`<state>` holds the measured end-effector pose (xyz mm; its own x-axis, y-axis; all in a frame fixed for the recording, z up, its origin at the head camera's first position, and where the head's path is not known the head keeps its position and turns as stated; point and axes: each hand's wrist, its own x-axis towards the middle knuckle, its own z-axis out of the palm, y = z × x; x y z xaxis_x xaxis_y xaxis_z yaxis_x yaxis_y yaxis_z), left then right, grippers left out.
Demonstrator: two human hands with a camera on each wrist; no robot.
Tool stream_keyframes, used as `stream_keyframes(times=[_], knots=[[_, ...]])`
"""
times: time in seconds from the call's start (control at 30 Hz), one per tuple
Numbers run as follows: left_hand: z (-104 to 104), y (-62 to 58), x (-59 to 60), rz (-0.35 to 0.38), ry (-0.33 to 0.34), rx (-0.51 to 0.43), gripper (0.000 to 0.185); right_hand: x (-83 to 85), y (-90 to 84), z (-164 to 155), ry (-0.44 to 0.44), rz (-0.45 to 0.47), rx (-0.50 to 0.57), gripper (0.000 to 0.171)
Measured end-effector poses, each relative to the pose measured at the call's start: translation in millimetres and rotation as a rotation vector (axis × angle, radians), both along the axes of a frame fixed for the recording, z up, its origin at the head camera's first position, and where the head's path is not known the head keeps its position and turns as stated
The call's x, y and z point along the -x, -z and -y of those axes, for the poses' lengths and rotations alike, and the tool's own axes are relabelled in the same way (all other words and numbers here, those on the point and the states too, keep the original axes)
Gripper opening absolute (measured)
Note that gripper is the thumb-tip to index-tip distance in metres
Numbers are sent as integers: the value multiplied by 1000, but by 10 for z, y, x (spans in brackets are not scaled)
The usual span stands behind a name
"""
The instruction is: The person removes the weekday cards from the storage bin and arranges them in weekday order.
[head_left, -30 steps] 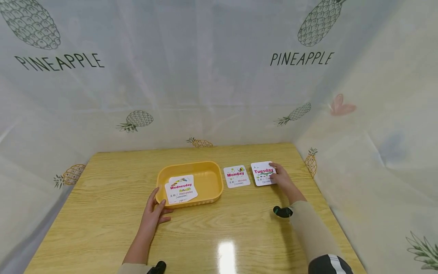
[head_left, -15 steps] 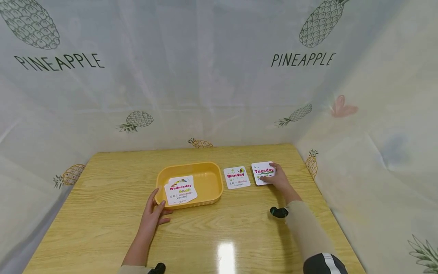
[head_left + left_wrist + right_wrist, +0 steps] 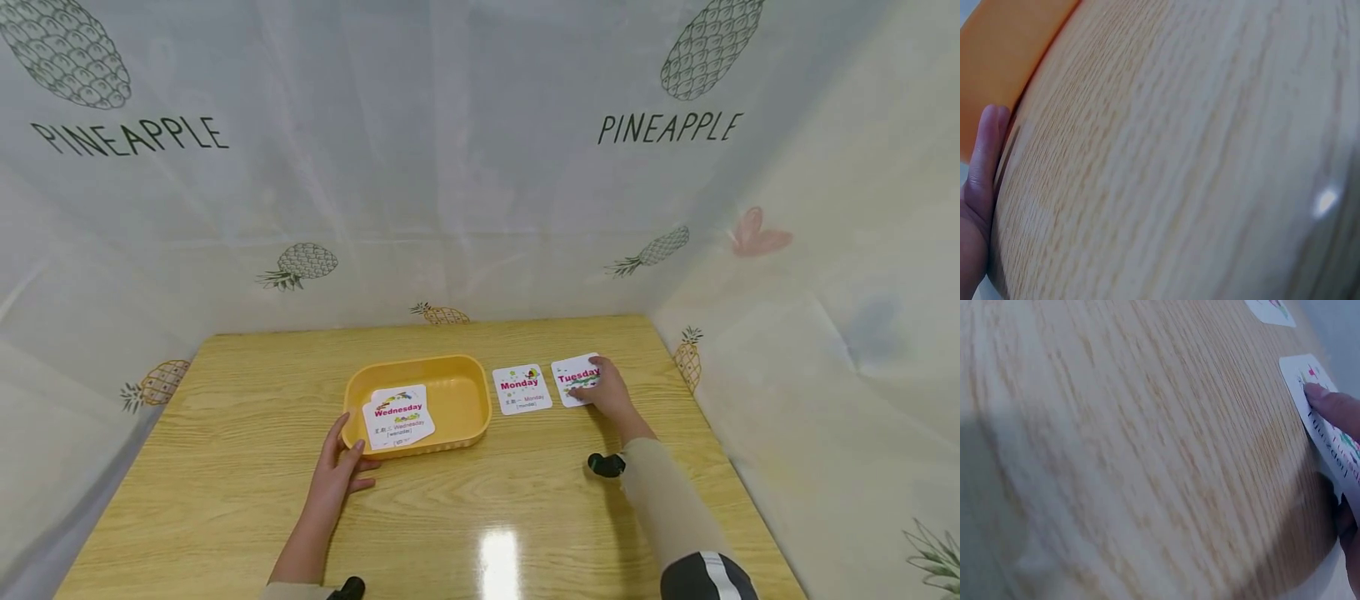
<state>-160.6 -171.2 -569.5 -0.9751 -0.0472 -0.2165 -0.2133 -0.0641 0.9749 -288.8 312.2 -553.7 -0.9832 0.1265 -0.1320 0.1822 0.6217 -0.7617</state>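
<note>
At the front left corner of a shallow yellow plastic tray [image 3: 457, 421], my left hand [image 3: 333, 467] grips the rim. In the left wrist view two of its fingers [image 3: 986, 144] lie along the tray's outer wall. A "Wednesday" flash card [image 3: 397, 412] lies in the tray, on top of at least one other card. To the right, my right hand [image 3: 615, 400] holds a "Tuesday" flash card [image 3: 567, 379] by its right side. The right wrist view shows the thumb [image 3: 1335, 409] on the card's face. Between tray and hand lies a "Monday" flash card [image 3: 522, 398].
Everything stands on a light wood table [image 3: 442, 517]. A pale curtain [image 3: 465, 208] printed with pineapples hangs behind the table and along its sides. A bright reflection shows on the tabletop near the front.
My right thumb has moved left across the lower part of the Tuesday card, which now sits slightly tilted. My left hand, the tray and the Monday card look unchanged.
</note>
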Motion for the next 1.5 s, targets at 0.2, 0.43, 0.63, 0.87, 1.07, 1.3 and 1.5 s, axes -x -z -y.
stream_keyframes(times=[0.2,0.43,0.63,0.87,1.07,1.3,1.5], knots=[[-1,-1,-5,-1,0,-4,62,43,-13,36,-2,40,-78,83],[-2,2,10,6,-4,-4,61,46,-29,32,-32,48,-196,79],[1,4,13,15,-8,-10,61,65,0,1,-56,34,-267,77],[-9,-7,17,15,-7,-13,61,28,-42,-22,-53,35,-279,72],[-9,-12,11,25,-11,-14,60,-5,-41,-40,-69,40,-268,72],[-1,-12,18,28,-14,-7,59,-1,-33,-34,-66,48,-260,74],[-4,-6,19,29,-14,-8,61,12,-18,-68,-62,49,-290,79]])
